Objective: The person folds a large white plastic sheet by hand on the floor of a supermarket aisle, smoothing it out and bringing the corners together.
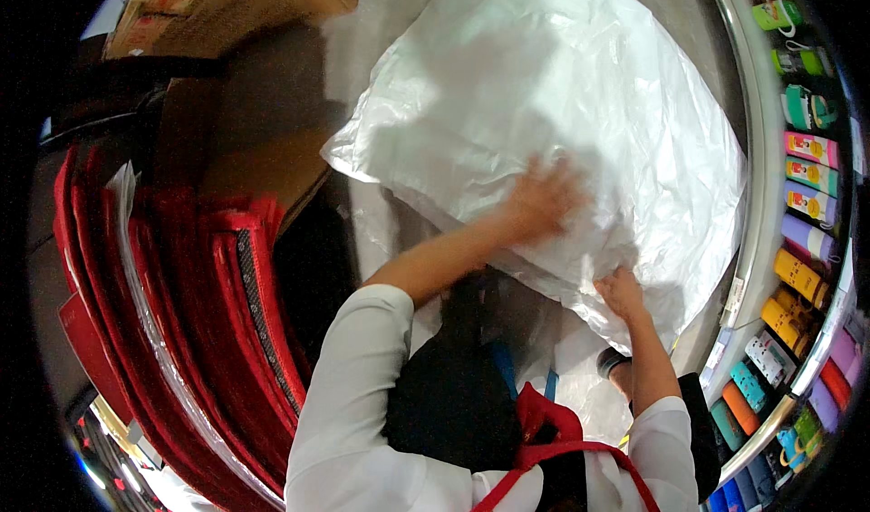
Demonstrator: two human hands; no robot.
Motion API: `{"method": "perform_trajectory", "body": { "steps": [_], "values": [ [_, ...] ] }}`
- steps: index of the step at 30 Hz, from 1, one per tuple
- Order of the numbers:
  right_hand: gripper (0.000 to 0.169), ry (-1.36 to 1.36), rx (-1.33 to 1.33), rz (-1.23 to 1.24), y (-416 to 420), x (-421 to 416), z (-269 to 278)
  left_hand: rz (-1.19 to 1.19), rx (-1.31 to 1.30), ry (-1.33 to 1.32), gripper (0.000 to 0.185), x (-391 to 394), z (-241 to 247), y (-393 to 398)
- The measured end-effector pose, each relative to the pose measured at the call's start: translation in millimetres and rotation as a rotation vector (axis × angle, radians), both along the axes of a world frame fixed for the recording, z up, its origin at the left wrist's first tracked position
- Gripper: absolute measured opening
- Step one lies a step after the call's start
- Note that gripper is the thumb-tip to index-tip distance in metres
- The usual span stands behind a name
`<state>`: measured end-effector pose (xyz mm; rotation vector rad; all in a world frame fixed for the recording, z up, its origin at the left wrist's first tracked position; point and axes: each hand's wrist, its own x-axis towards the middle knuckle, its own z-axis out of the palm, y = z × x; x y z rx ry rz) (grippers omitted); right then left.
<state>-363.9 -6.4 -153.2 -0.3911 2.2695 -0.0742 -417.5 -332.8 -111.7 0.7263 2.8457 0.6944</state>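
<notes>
A large, creased white plastic sheet or sack (442, 104) is spread out before me, and its nearer edge runs diagonally below my hands. My left hand (552, 198) is over the middle of it, blurred by motion, with its fingers apart and nothing visible in them. Whether the palm presses on the plastic, I cannot tell. Closer to me and further right, my right hand (621, 292) is closed on the near edge of the white plastic, which bunches up around the fingers. Shadows of my head and arms fall across its surface.
Stacked red mats or carpets (183, 322), some with clear plastic, curve along the left. Cardboard boxes (238, 9) stand at the upper left. Along the right, a metal-edged shelf (754, 172) holds several colourful drink bottles (802, 274). A shoe (610, 361) shows below my right hand.
</notes>
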Motion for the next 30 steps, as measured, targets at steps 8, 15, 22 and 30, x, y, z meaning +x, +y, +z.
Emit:
{"method": "perform_trajectory", "body": {
  "steps": [8,15,22,30],
  "values": [
    [0.035,-0.071,0.064,-0.035,0,-1,7,0.406,-0.705,-0.195,0.079,-24,-34,-209],
    [0.03,-0.078,-0.027,0.016,-22,-11,2,0.473,-0.553,-0.009,0.079,-4,-33,-132],
    [0.042,0.441,-0.429,-0.059,-111,-49,39,0.377,-0.601,-0.435,0.107,28,-24,-55],
    [0.057,0.479,0.245,-0.41,105,-26,-4,0.351,-0.596,-0.387,0.12,31,-39,-84]
  ]
}}
